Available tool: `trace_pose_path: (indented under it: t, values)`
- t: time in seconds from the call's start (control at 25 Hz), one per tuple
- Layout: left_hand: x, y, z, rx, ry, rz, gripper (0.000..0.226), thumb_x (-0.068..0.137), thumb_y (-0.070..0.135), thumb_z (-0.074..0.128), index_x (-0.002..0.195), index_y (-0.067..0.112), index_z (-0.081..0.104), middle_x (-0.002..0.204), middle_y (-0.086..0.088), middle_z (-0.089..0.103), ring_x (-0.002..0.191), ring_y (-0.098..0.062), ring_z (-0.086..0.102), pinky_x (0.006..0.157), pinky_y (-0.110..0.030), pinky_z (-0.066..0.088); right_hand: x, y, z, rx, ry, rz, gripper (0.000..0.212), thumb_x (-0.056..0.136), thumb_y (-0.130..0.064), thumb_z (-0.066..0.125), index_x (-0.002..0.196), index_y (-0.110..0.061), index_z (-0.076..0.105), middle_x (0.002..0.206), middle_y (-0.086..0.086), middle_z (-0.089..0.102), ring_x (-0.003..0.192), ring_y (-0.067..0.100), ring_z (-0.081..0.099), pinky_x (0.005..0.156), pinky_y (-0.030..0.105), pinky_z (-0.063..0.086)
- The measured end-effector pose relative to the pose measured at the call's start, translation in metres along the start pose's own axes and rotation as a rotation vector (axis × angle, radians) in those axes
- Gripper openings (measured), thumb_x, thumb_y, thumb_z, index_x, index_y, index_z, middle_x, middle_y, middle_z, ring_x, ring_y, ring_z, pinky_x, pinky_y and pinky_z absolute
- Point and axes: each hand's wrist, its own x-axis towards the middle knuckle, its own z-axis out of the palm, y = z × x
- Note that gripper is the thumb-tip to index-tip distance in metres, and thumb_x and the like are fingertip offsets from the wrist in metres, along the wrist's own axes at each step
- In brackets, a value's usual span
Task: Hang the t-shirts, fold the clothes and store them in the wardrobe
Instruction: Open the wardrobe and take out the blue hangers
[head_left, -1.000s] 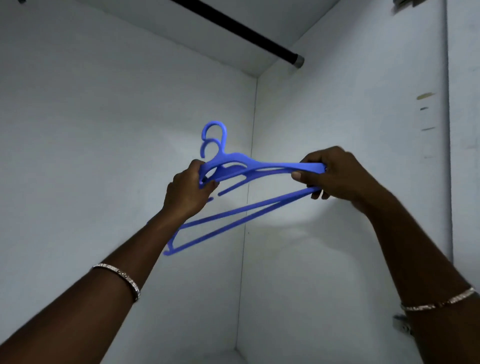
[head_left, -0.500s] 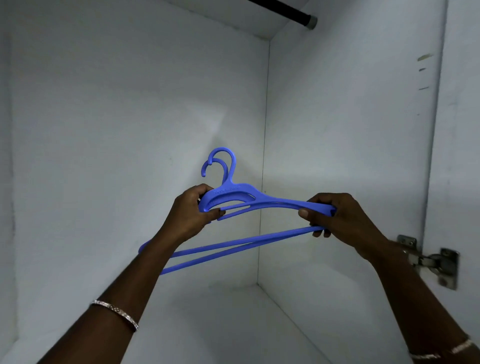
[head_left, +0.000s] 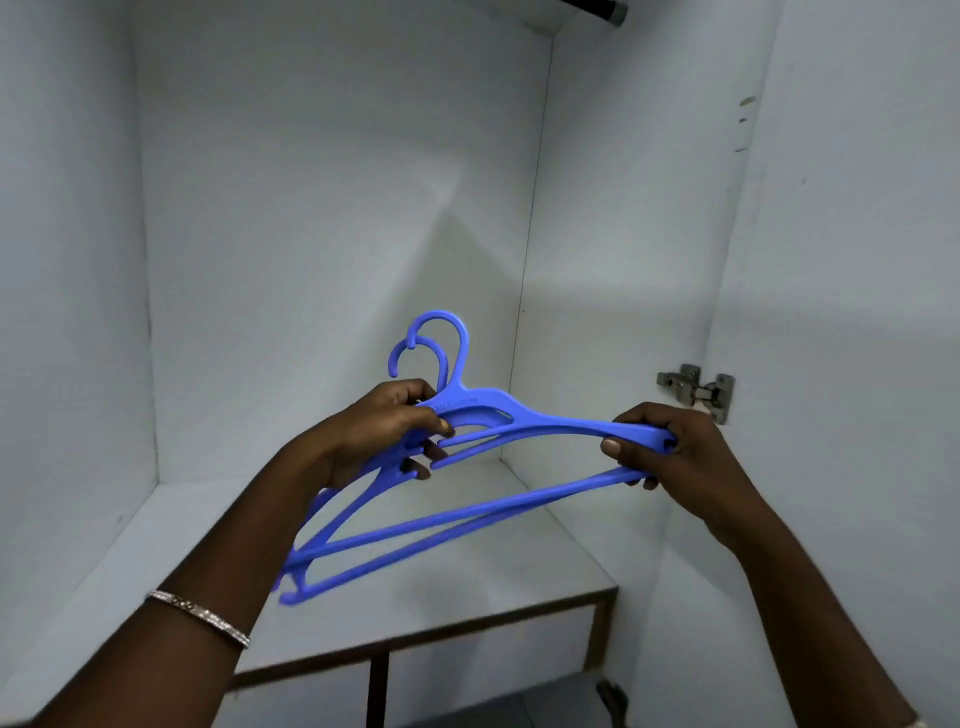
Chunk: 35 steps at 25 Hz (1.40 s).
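Two blue plastic clothes hangers (head_left: 550, 427) in mid-air above white wardrobe shelf (head_left: 519, 571). Left hand (head_left: 382, 431) curled round necks; right hand (head_left: 675, 447) pinching shoulder tips. Likely light, stiff, slick; thick neck looks the surest hold.

- The left forearm (head_left: 244, 535) is bare from the lower edge of the view up to the left hand (head_left: 384, 431).
- A thin, silver-toned bracelet (head_left: 200, 618) circles the left wrist, its band set with a row of small glinting stones.
- The right forearm (head_left: 810, 597) is likewise bare up to the right hand (head_left: 675, 447).
- A sliver of a second pale band (head_left: 917, 723) shows at the bottom right corner; its make cannot be told.
- The thumbnails (head_left: 614, 445) are short and pale.
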Motion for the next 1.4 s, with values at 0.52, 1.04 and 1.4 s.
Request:
trace_pose_path:
  t: [0.52, 1.04, 1.4]
  values:
    - [-0.175, 0.01, 0.078, 0.142, -0.076, -0.076, 0.021, 0.094, 0.027, 0.066, 0.099, 0.007, 0.07, 0.074, -0.003, 0.057, 0.072, -0.016, 0.052, 0.078, -0.035, 0.057, -0.186, -0.082, -0.041, -0.111, 0.078, 0.108, 0.013, 0.08, -0.025, 0.082, 0.085, -0.02, 0.071, 0.07, 0.0, 0.067, 0.057, 0.013, 0.059, 0.053, 0.02, 0.048]
    - [-0.325, 0.016, 0.242, 0.258, -0.256, 0.069, 0.015, 0.077, 0.021, 0.081, 0.086, 0.016, 0.071, 0.075, 0.002, 0.073, 0.07, -0.014, 0.068, 0.071, -0.031, 0.053, -0.462, -0.186, -0.087, -0.576, -0.04, 0.4, 0.047, 0.075, -0.075, 0.061, 0.074, -0.028, 0.062, 0.054, -0.011, 0.059, 0.053, 0.007, 0.054, 0.058, 0.032, 0.045]
    - [-0.435, 0.056, 0.433, 0.335, 0.068, 0.44, 0.03, 0.076, 0.023, 0.078, 0.103, 0.025, 0.064, 0.104, 0.005, 0.06, 0.098, -0.019, 0.059, 0.084, -0.039, 0.049, -0.67, -0.239, -0.208, -0.767, 0.299, 0.638, 0.037, 0.082, -0.074, 0.056, 0.071, -0.038, 0.059, 0.056, -0.007, 0.051, 0.053, 0.011, 0.049, 0.053, 0.034, 0.04]
